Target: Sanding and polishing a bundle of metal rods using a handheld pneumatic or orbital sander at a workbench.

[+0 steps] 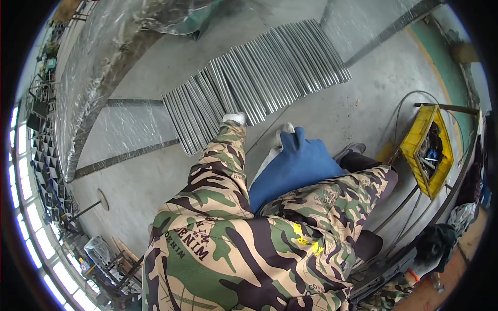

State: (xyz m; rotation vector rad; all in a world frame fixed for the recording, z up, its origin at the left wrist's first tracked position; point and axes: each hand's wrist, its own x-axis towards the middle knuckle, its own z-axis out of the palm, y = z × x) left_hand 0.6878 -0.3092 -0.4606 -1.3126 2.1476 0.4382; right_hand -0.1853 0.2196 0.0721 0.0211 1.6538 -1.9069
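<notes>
The left hand point(234, 118), in a white glove, reaches out at the end of a camouflage sleeve point(220, 166) to the near edge of the rods point(259, 80), a flat row of grey metal rods lying side by side on the concrete floor point(363, 88) and running from 9 o'clock up toward 2 o'clock. Whether it grips a rod or only touches it cannot be told. The right hand is hidden behind a blue knee point(295, 166), so its state cannot be told. A yellow crate point(419, 137) of small parts sits at 3 o'clock.
</notes>
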